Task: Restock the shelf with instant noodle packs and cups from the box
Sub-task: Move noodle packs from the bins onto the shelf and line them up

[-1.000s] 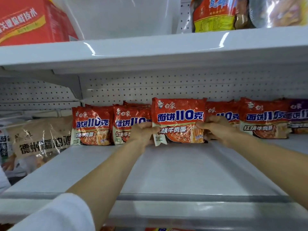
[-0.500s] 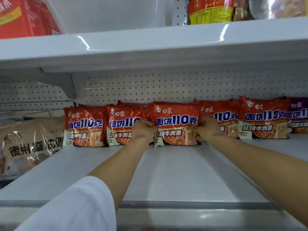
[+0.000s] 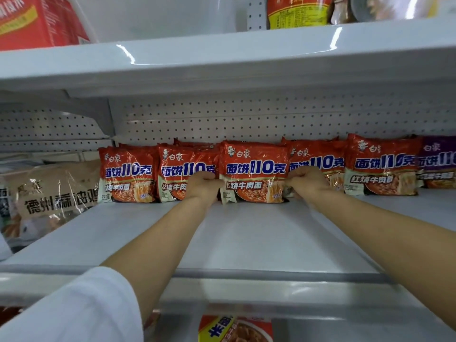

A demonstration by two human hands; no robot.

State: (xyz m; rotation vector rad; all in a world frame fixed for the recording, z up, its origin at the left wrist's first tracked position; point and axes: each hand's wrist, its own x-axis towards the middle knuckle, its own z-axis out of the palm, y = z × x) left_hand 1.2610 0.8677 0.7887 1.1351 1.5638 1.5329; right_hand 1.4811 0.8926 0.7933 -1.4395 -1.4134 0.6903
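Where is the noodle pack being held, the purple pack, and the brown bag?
held noodle pack (image 3: 254,169): head view, blue label.
purple pack (image 3: 438,156): head view, front.
brown bag (image 3: 56,191): head view, front.

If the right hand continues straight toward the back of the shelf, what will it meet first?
Probably the red noodle pack standing just behind the right hand, to the right of the middle pack it grips. The perforated back panel lies beyond; depth is unclear.

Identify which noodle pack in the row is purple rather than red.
The purple noodle pack at the far right end of the row, cut off by the frame edge. The five packs left of it are red, including the red pack both hands grip.
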